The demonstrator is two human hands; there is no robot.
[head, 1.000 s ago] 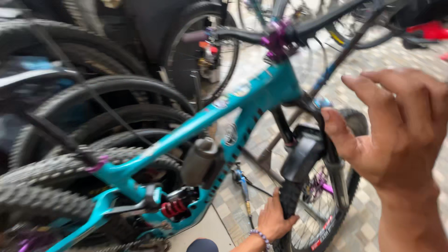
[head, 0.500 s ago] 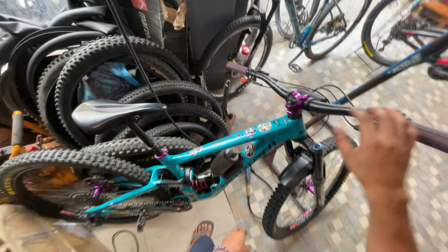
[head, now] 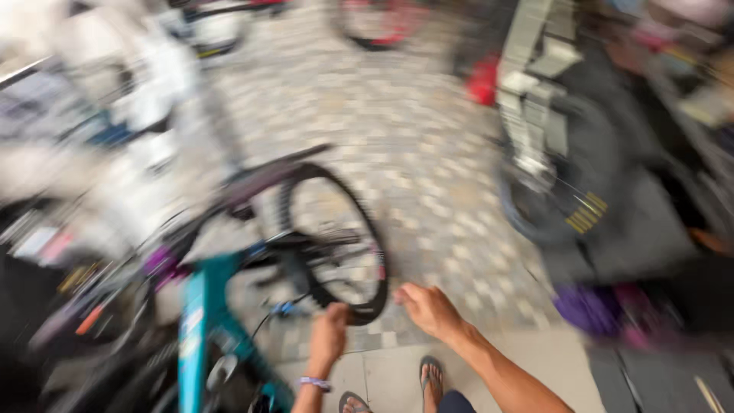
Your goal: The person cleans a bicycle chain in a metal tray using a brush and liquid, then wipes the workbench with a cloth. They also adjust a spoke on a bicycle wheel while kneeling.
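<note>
A glossy teal bike frame (head: pixel 200 321) rose at the left, its knobbly black rubber front tyre (head: pixel 365 239) gripped at the lower rim by the left hand (head: pixel 330 333), while the right hand (head: pixel 430 308) hung half-open just beside it above pale mottled paving (head: pixel 428 153)

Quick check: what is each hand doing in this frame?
Left hand: closed on the lower edge of the front tyre.
Right hand: at the same tyre edge; blur hides whether it grips.
</note>
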